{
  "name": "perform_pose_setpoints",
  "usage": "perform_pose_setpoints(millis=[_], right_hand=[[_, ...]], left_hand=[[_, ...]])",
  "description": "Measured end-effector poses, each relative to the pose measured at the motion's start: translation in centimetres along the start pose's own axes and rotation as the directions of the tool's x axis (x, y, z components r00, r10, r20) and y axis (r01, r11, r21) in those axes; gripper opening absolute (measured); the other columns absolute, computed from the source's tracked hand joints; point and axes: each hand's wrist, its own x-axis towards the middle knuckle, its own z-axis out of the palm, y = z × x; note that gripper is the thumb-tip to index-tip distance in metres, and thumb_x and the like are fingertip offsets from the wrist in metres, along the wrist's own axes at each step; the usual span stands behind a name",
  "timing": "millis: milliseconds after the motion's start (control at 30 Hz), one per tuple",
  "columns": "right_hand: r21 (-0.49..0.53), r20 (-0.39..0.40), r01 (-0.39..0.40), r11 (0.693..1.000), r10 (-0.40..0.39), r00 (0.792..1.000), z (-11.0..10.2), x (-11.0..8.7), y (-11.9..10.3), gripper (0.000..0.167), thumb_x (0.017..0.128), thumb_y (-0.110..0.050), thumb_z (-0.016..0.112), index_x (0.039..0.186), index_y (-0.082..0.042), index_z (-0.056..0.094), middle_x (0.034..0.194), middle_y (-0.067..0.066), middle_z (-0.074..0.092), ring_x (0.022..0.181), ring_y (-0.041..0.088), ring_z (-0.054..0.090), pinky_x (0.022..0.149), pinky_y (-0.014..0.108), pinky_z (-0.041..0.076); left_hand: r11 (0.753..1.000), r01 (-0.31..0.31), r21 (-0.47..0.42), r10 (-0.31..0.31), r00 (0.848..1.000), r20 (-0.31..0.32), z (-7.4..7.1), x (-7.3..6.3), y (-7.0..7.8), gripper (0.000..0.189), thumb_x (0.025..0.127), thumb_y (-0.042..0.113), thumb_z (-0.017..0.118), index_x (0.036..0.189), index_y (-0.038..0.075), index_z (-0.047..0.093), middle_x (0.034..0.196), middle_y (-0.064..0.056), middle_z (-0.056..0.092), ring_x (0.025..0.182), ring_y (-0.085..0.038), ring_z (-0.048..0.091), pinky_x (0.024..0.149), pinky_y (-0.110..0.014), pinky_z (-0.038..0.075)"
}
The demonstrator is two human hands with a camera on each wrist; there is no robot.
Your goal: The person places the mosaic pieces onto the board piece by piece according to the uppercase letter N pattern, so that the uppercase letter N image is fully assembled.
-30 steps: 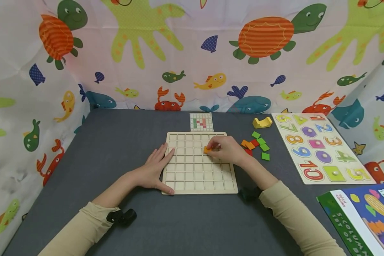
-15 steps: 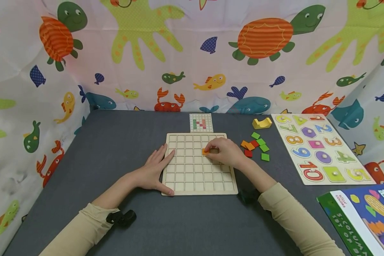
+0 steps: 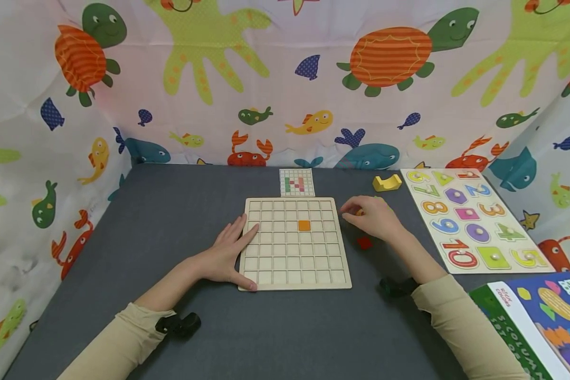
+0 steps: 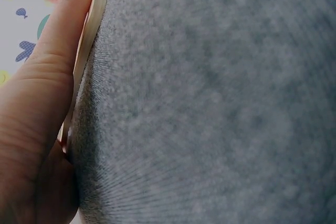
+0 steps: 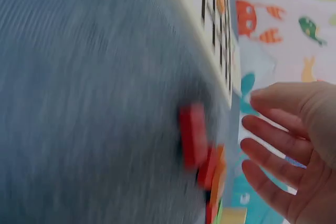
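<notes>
A wooden grid board (image 3: 294, 264) lies on the dark table, with one orange square tile (image 3: 304, 226) in a cell right of its middle. My left hand (image 3: 223, 250) rests on the board's left edge, fingers spread and thumb at the front corner; the left wrist view shows the thumb (image 4: 52, 66) along that edge. My right hand (image 3: 372, 216) is over the loose tiles just right of the board, holding nothing, its fingers relaxed and apart in the right wrist view. A red tile (image 3: 364, 243) shows below it; most other tiles are hidden by the hand.
Behind the board lies a small pattern card (image 3: 297, 182) with coloured squares. A yellow arched block (image 3: 387, 183) stands at the back right. Further right are a number puzzle board (image 3: 477, 221) and a blue and green box (image 3: 527, 316). A printed curtain (image 3: 275, 79) hangs behind.
My right hand has let go of the orange tile, leaving it in a cell, and has moved right to over the loose tiles. My left hand has stayed on the board's edge.
</notes>
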Motion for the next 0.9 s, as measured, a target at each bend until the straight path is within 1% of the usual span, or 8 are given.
perform_pose_setpoints(millis=[100, 167, 233, 400, 500, 633, 767, 900], right_hand=[[-0.071, 0.010, -0.082, 0.994, 0.083, 0.996, -0.8, -0.6, 1.5, 0.019, 0.091, -0.020, 0.069, 0.106, -0.008, 0.072, 0.102, 0.011, 0.069, 0.090, 0.027, 0.061, 0.077, 0.047, 0.050], [-0.096, 0.011, -0.114, 0.989, 0.115, 0.993, -1.2, -1.0, 2.3, 0.021, 0.091, -0.021, 0.070, 0.107, -0.007, 0.072, 0.104, 0.012, 0.069, 0.090, 0.028, 0.060, 0.076, 0.047, 0.050], [-0.108, 0.011, -0.126, 0.986, 0.128, 0.992, -1.4, -1.2, 2.9, 0.024, 0.090, -0.022, 0.071, 0.108, -0.005, 0.071, 0.104, 0.014, 0.069, 0.089, 0.029, 0.060, 0.074, 0.047, 0.050], [-0.104, 0.011, -0.123, 0.987, 0.125, 0.992, -1.4, -1.2, 3.4, 0.028, 0.090, -0.023, 0.071, 0.110, -0.004, 0.070, 0.106, 0.016, 0.068, 0.092, 0.031, 0.059, 0.076, 0.048, 0.049], [-0.108, 0.009, -0.129, 0.986, 0.131, 0.991, -1.0, -1.0, 3.6, 0.027, 0.090, -0.023, 0.071, 0.109, -0.004, 0.070, 0.106, 0.015, 0.068, 0.094, 0.032, 0.060, 0.078, 0.050, 0.049], [-0.117, -0.001, -0.136, 0.984, 0.137, 0.991, -0.7, -0.8, 3.7, 0.024, 0.090, -0.021, 0.070, 0.107, -0.005, 0.069, 0.105, 0.015, 0.068, 0.093, 0.032, 0.059, 0.078, 0.050, 0.048], [-0.107, -0.017, -0.123, 0.987, 0.122, 0.992, -0.6, -0.7, 3.1, 0.023, 0.089, -0.022, 0.071, 0.106, -0.006, 0.070, 0.103, 0.014, 0.069, 0.090, 0.030, 0.059, 0.077, 0.049, 0.049], [-0.074, -0.023, -0.094, 0.993, 0.092, 0.995, -0.5, -0.5, 1.9, 0.022, 0.089, -0.023, 0.072, 0.106, -0.008, 0.071, 0.102, 0.012, 0.069, 0.087, 0.028, 0.059, 0.075, 0.047, 0.049]], left_hand=[[1.000, -0.008, 0.001, 0.008, 1.000, -0.004, 0.0, 0.0, 0.0, 0.132, 0.065, 0.069, 0.078, 0.158, 0.009, 0.006, 0.159, -0.021, -0.017, 0.146, -0.034, -0.015, 0.114, -0.055, -0.002], [1.000, -0.011, 0.001, 0.011, 1.000, -0.005, 0.0, 0.0, 0.1, 0.132, 0.065, 0.069, 0.078, 0.158, 0.009, 0.006, 0.159, -0.022, -0.017, 0.146, -0.035, -0.014, 0.114, -0.055, -0.002], [1.000, -0.008, 0.001, 0.008, 1.000, -0.001, 0.0, 0.0, 0.1, 0.132, 0.065, 0.069, 0.078, 0.158, 0.009, 0.006, 0.159, -0.022, -0.017, 0.146, -0.035, -0.015, 0.114, -0.055, -0.002], [1.000, -0.005, 0.006, 0.005, 1.000, -0.002, -0.1, 0.1, 0.2, 0.132, 0.065, 0.068, 0.079, 0.158, 0.010, 0.006, 0.159, -0.021, -0.017, 0.146, -0.034, -0.015, 0.114, -0.055, -0.002], [1.000, -0.013, 0.010, 0.013, 1.000, -0.007, 0.0, 0.1, 0.1, 0.131, 0.066, 0.068, 0.079, 0.158, 0.010, 0.007, 0.159, -0.021, -0.016, 0.146, -0.035, -0.014, 0.114, -0.055, -0.002], [1.000, -0.015, 0.007, 0.015, 1.000, -0.003, 0.1, 0.1, 0.1, 0.130, 0.066, 0.068, 0.079, 0.158, 0.011, 0.006, 0.159, -0.021, -0.017, 0.146, -0.034, -0.014, 0.114, -0.055, -0.002], [1.000, -0.015, 0.004, 0.015, 1.000, -0.008, 0.1, 0.0, 0.0, 0.130, 0.066, 0.068, 0.079, 0.158, 0.010, 0.007, 0.159, -0.021, -0.016, 0.146, -0.035, -0.014, 0.114, -0.056, -0.002], [1.000, -0.013, 0.004, 0.013, 1.000, -0.013, 0.0, 0.0, 0.0, 0.131, 0.065, 0.068, 0.079, 0.158, 0.010, 0.008, 0.159, -0.022, -0.016, 0.146, -0.036, -0.014, 0.114, -0.057, -0.002]])
